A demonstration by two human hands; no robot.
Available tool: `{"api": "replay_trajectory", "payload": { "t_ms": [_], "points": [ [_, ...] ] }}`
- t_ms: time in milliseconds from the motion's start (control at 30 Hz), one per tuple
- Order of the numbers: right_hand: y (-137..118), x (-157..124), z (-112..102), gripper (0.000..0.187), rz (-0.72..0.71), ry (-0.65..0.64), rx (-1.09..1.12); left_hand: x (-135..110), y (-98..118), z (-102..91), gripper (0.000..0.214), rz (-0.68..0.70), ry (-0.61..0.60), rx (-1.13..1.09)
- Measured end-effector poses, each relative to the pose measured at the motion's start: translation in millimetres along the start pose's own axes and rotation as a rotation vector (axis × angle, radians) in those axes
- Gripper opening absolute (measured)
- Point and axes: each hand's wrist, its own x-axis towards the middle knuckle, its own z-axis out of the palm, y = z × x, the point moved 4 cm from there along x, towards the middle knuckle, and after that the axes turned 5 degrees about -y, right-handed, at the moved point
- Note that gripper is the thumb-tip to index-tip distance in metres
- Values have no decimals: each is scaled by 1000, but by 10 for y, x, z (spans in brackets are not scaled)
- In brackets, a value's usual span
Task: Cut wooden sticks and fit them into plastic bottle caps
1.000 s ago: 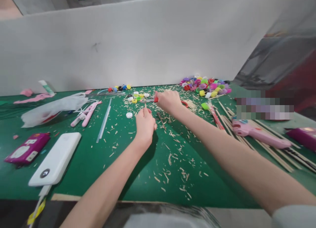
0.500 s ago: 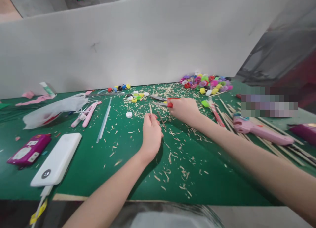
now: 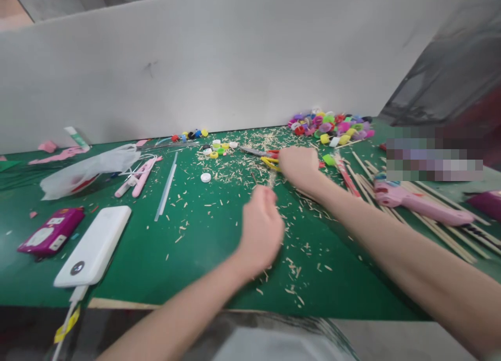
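Note:
My left hand (image 3: 260, 230) hovers over the green table (image 3: 156, 256), smeared by motion, its fingers curled. A short wooden stick (image 3: 271, 180) pokes out above its fingertips. My right hand (image 3: 299, 165) lies farther back, closed at the handles of the red-handled scissors (image 3: 258, 153), whose blades point left over the wood shavings. A yellow handle loop (image 3: 270, 163) shows just left of that hand. The two hands are a short way apart.
A heap of coloured caps (image 3: 331, 126) lies at the back right, with long wooden sticks (image 3: 430, 225) and a pink glue gun (image 3: 415, 202) on the right. On the left are a white power bank (image 3: 94, 246), a magenta box (image 3: 49, 237), a clear rod (image 3: 166, 189), a plastic bag (image 3: 86, 170) and a white cap (image 3: 205, 177).
My left hand has pulled back toward me and to the right with the stick. My right hand has moved right with the scissors, away from the small caps.

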Motion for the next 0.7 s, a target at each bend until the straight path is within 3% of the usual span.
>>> {"api": "replay_trajectory", "payload": {
  "t_ms": [67, 167, 267, 467, 700],
  "points": [
    [144, 143, -31, 36, 66, -6, 44, -96, 56, 132, 20, -12, -132, 21],
    [229, 176, -114, 35, 54, 12, 78, -22, -5, 65, 19, -112, -37, -33],
    [191, 5, -165, 34, 50, 3, 130, 178, -137, -100, 17, -214, 66, -144],
    [42, -240, -67, 39, -43, -30, 281, 333, -160, -186, 6, -361, 36, -244],
    [-89, -334, -73, 33, -195, 22, 392, 368, -150, -333, 8, -342, 4, -98]
  ]
}}
